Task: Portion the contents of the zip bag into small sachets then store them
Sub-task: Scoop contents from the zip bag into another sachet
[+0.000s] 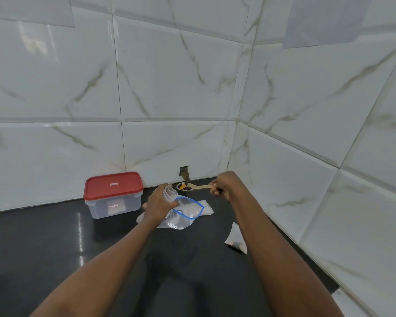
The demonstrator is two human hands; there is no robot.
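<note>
Spoonful held beside small sachet, over black counter (pixel 44 243).
L hand (pixel 159 200) grips small clear plastic sachet (pixel 170 192), mouth up; R hand (pixel 223 185) fisted on pale wooden spoon (pixel 193 186) w/ dark and orange bits. Clear blue-rimmed zip bag (pixel 186 212) lies under them; red-lidded clear plastic box (pixel 113 194) to left; filled sachet (pixel 236 238) by R forearm.

Single head-worn view, angled down toward countertop (pixel 44 243) corner.
</note>
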